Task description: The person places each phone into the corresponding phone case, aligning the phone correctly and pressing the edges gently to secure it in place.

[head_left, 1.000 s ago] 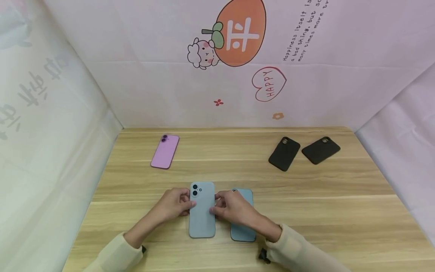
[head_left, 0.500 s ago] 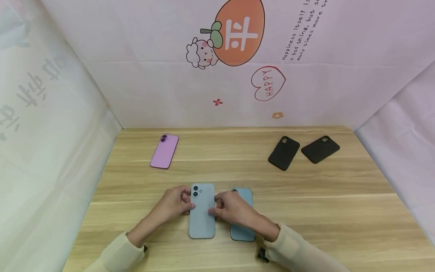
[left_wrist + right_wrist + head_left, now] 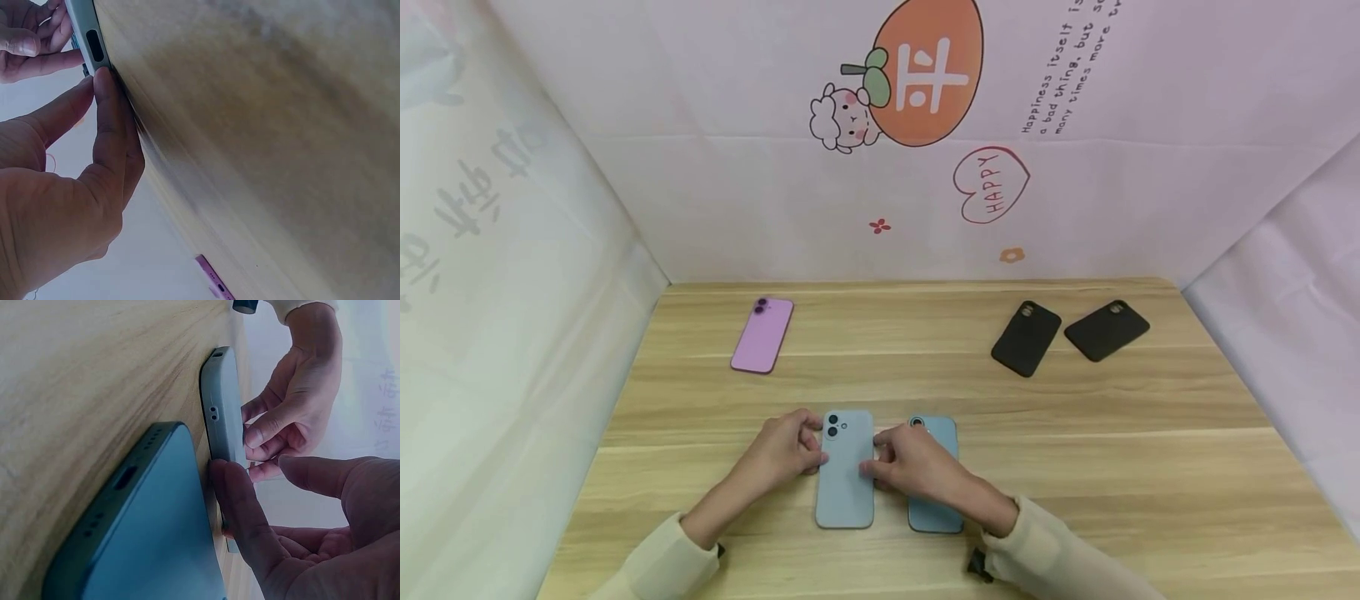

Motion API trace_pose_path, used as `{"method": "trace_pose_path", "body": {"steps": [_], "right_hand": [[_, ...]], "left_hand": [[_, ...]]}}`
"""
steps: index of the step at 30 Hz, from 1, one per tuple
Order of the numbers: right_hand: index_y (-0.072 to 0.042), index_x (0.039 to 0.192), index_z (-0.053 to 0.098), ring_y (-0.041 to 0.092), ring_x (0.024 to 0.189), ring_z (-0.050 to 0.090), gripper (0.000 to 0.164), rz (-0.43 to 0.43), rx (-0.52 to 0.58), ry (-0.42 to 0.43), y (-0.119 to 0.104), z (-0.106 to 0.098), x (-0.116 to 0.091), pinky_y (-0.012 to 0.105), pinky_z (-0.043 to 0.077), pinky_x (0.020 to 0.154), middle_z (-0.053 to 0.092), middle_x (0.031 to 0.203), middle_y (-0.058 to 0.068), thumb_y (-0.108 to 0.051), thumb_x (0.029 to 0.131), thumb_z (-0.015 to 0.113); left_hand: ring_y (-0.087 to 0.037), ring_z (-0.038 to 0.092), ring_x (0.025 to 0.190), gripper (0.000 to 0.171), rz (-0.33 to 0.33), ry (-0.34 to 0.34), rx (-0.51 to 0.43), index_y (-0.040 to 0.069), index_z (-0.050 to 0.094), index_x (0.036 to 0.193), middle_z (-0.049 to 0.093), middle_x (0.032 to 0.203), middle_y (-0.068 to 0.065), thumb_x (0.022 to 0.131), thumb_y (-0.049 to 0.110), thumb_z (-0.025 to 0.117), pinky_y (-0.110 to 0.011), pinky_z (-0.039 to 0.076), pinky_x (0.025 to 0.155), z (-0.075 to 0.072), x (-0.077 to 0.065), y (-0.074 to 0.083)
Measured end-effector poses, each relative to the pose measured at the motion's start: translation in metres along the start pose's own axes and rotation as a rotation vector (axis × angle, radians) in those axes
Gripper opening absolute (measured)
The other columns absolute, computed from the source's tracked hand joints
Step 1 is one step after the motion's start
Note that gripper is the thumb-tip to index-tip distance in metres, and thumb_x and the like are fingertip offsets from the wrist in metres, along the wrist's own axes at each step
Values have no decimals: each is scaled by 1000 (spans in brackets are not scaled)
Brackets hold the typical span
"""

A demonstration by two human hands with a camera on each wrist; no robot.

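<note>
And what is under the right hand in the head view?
A blue phone: its lower end and upper right corner show; its middle, covered by the right hand, cannot be seen.

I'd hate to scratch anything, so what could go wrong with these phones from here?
The right hand is over the teal phone and might bump it. The left hand and right hand hold opposite edges of the pale phone; uneven pressure could perhaps scrape it on the table.
</note>
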State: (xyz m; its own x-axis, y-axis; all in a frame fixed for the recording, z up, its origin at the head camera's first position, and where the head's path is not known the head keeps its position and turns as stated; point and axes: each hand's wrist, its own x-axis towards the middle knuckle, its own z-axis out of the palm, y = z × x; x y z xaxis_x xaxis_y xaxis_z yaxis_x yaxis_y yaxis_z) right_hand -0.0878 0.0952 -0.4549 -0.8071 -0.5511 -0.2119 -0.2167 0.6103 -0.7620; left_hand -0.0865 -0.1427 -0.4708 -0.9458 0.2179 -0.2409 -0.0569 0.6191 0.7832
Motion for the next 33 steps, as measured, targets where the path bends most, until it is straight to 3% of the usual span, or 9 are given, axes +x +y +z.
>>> {"method": "trace_pose_path", "body": {"steps": [5, 9, 12, 19, 24, 27, 33], "right_hand": [[-5, 94, 74, 3, 53, 50, 15, 6, -4, -9, -2, -1, -1, 18, 33, 49, 70, 65, -3, -19, 100, 76], [10, 125, 69, 4, 60, 60, 39, 32, 2, 6, -5, -2, -5, 20, 45, 53, 73, 72, -2, -19, 99, 76], [14, 137, 59, 4, 64, 65, 53, 31, 2, 36, -5, -6, -8, 22, 53, 59, 75, 78, -2, -19, 99, 75], [9, 138, 61, 4, 70, 66, 61, 43, -133, 141, 2, -16, -20, 23, 55, 61, 76, 90, 1, -25, 93, 84], [3, 138, 64, 7, 72, 64, 70, 111, -252, 268, 15, -27, -28, 23, 54, 60, 76, 93, 3, -35, 86, 91], [1, 140, 65, 5, 70, 60, 75, 149, -286, 316, 26, -33, -32, 23, 52, 60, 75, 94, 1, -41, 84, 91], [2, 139, 64, 9, 73, 59, 83, 199, -366, 334, 43, -43, -40, 29, 54, 65, 73, 95, 3, -51, 81, 91]], "left_hand": [[-12, 62, 62, 35, -22, -5, -17, -7, 66, 119, 65, 73, 0, 88, -3, 81, -22, 47, 55, 0, -1, 0], [-12, 63, 62, 28, -30, -4, -20, -5, 68, 118, 67, 74, 1, 92, 2, 79, -24, 51, 54, -2, 0, -2], [-12, 62, 62, 26, -37, 4, -6, -2, 70, 118, 68, 75, 2, 95, 7, 78, -25, 51, 55, -5, 1, -4], [-12, 66, 75, 26, -2, 79, 118, 0, 72, 118, 74, 87, 0, 99, 18, 75, -30, 56, 68, -23, 4, -2], [-28, 72, 99, 40, 23, 143, 175, -3, 65, 133, 74, 111, -14, 104, 23, 70, -47, 61, 87, -48, 9, 7], [-38, 69, 114, 50, 11, 202, 197, -6, 56, 142, 69, 127, -22, 105, 26, 67, -56, 57, 96, -63, 13, 9], [-50, 56, 127, 64, -34, 293, 302, -9, 46, 151, 49, 146, -35, 104, 29, 67, -64, 54, 94, -84, 28, 1]]}}
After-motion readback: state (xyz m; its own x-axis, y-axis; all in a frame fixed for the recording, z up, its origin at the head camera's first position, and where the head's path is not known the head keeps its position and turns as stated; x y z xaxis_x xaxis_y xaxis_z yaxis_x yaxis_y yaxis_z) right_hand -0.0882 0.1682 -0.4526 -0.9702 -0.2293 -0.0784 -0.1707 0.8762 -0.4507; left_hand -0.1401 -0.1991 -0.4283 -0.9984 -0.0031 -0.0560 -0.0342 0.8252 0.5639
